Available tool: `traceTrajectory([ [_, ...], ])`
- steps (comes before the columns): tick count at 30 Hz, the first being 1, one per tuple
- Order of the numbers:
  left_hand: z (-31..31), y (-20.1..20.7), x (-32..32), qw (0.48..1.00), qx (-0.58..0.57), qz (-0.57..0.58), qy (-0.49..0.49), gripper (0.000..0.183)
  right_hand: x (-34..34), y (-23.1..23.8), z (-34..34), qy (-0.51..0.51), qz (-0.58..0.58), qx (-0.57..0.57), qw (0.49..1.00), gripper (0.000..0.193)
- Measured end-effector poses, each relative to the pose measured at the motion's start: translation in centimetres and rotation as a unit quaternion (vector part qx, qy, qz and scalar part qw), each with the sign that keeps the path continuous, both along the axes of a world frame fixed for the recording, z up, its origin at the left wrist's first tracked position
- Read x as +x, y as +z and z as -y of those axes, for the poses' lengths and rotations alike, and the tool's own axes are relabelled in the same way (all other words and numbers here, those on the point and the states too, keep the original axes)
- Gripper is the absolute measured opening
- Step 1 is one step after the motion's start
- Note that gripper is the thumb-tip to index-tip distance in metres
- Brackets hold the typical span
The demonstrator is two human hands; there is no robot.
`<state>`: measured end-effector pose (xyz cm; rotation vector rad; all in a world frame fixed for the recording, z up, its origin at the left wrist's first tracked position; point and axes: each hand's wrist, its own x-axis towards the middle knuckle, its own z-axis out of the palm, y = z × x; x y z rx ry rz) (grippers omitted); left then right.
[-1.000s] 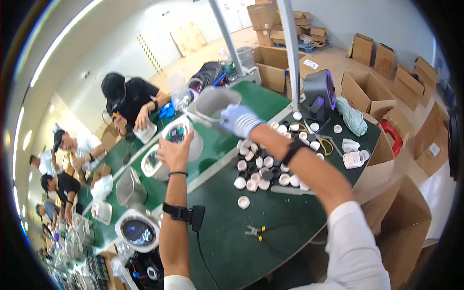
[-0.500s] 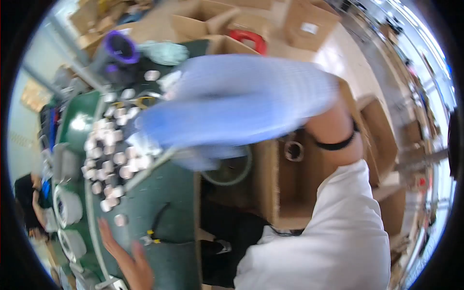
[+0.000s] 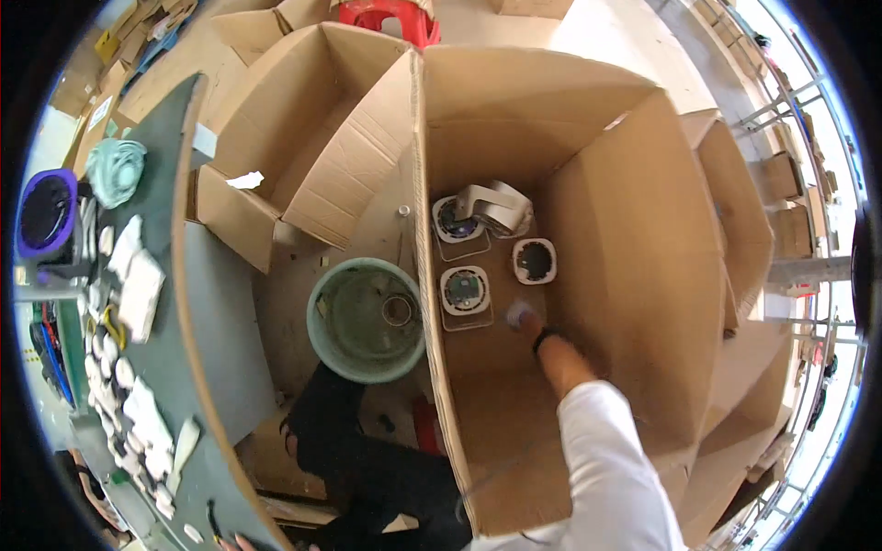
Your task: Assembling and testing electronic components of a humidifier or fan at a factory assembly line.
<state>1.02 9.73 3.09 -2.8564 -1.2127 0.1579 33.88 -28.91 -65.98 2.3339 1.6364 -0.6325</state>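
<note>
My right hand reaches deep into a tall cardboard box; it is small and smeared, and its fingers cannot be made out. Beside it on the box floor lies a white square-cornered housing with a green round centre. A second white housing with a dark middle lies just beyond the hand. Farther in, another round-centred unit sits against a grey bent metal-like part. My left hand shows only fingertips, apart, at the bench's near edge, next to dark-handled pliers.
A green tub with a ring-shaped piece inside stands left of the box. An open carton is behind it. On the green bench lie several small white pieces and a purple-rimmed container. A red stool stands at the back.
My right hand, gloved in blue and white, has swung from over the bench down into the box. The view has turned right, and my left hand now sits lower at the frame's edge.
</note>
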Motion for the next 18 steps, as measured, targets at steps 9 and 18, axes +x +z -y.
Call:
traceTrajectory([
  [9, -0.5, -1.8, 0.1, 0.998, -0.043, -0.027, 0.034, 0.104, -8.5, -4.5, -7.3, -0.435, -0.087, -0.059, 0.894, 0.032],
  [18, -0.2, 0.6, -1.2, 1.000, 0.004, 0.008, -0.020, 0.109, 3.3, 23.2, -6.7, -0.573, -0.191, 0.058, 0.795, 0.025],
])
